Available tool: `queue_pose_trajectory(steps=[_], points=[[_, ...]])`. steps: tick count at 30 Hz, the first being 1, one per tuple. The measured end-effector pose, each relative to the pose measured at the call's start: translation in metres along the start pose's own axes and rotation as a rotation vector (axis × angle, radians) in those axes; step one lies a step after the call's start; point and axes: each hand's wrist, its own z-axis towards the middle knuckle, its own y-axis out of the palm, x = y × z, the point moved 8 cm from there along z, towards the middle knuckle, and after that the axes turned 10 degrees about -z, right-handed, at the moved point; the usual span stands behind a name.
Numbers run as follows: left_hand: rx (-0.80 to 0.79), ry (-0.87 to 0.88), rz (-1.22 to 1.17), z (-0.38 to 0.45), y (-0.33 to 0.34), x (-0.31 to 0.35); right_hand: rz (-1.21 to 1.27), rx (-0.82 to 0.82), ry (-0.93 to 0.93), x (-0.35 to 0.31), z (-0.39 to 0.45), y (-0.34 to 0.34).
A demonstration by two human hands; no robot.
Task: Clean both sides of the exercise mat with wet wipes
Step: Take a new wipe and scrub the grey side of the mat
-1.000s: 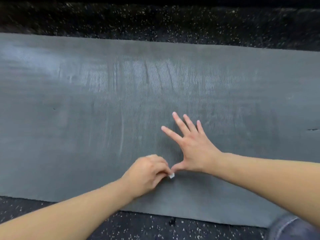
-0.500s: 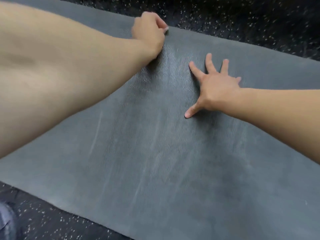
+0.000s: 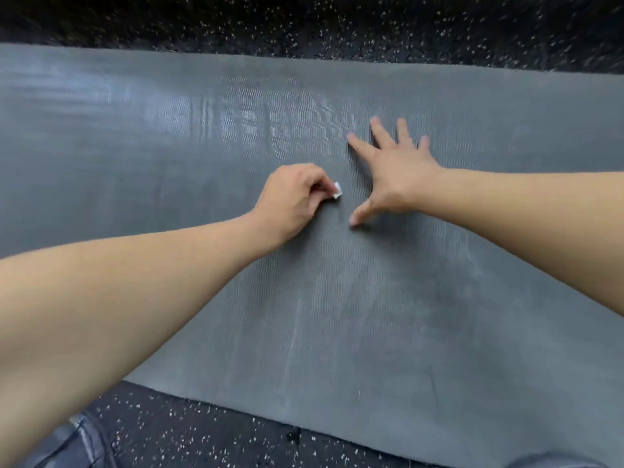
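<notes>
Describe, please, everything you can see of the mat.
The mat is grey, thin and foam-like, with a fine wavy ribbed texture. It lies flat, unrolled on a black speckled floor, running off the picture left and right. Shiny, wet-looking streaks show toward its far side. The right hand presses on it with fingers spread; the left hand grips a small white wipe against it.

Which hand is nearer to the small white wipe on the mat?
Left. The left hand pinches the wet wipe in its fingers; the right hand lies spread flat on the mat beside it, apart.
</notes>
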Motion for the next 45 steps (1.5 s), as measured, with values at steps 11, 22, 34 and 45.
queue_pose_trajectory(steps=[11,22,34,45], points=[[-0.356,0.222,-0.153,-0.194,0.059,0.059,-0.092,0.078,-0.208,-0.120,-0.170,0.149],[-0.447,0.277,-0.223,-0.264,0.083,0.071,-0.156,0.086,-0.373,-0.132,-0.205,0.172],[0.304,-0.140,-0.234,0.033,-0.059,-0.017,-0.060,0.015,0.066,0.047,-0.041,0.034],[0.226,-0.228,0.076,0.153,-0.038,-0.032,-0.051,-0.082,0.100,0.045,-0.018,0.021]])
